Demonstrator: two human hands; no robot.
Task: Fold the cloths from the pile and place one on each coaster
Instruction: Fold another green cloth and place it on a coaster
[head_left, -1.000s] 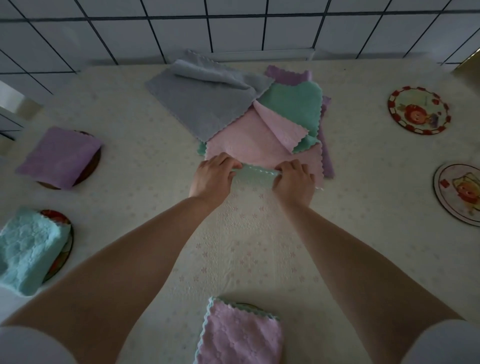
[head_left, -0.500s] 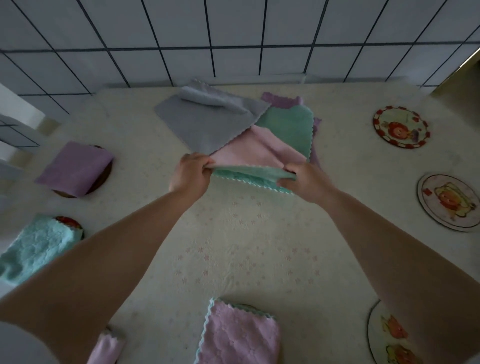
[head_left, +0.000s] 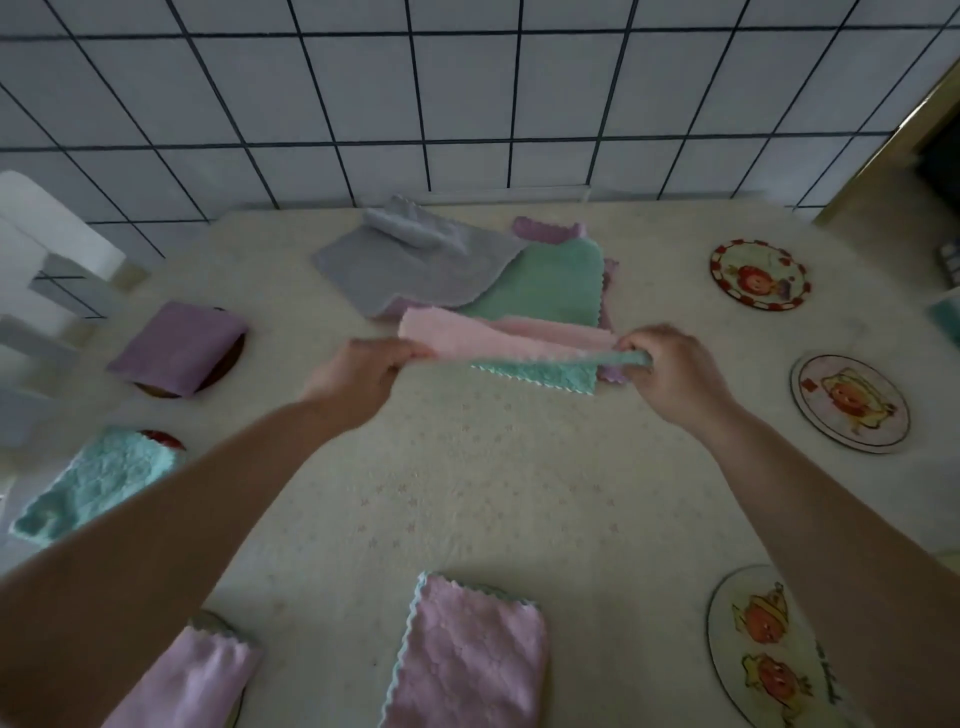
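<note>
A pink cloth with a mint-green underside (head_left: 514, 343) hangs stretched in the air between my hands, just in front of the pile. My left hand (head_left: 358, 371) pinches its left end and my right hand (head_left: 670, 371) pinches its right end. The pile (head_left: 550, 283) at the back holds a grey cloth (head_left: 410, 267) on top, a green one and a purple one underneath. Bare coasters lie at the right: one far (head_left: 759, 275), one in the middle (head_left: 850, 402), one near (head_left: 769, 649). Folded cloths cover coasters on the left and near side: purple (head_left: 179, 348), mint (head_left: 98, 483), pink (head_left: 467, 660), and another pink (head_left: 192, 680).
The table (head_left: 467, 493) wears a pale cream cover with small flowers. A white tiled wall (head_left: 467, 104) stands right behind it. A white chair (head_left: 47, 270) is at the left edge, and a dark doorway frame (head_left: 893, 135) shows at the far right.
Both hands lifted the pink-and-mint cloth off the pile, raised it and drew apart, stretching it out. The camera tilted up, showing more wall.
</note>
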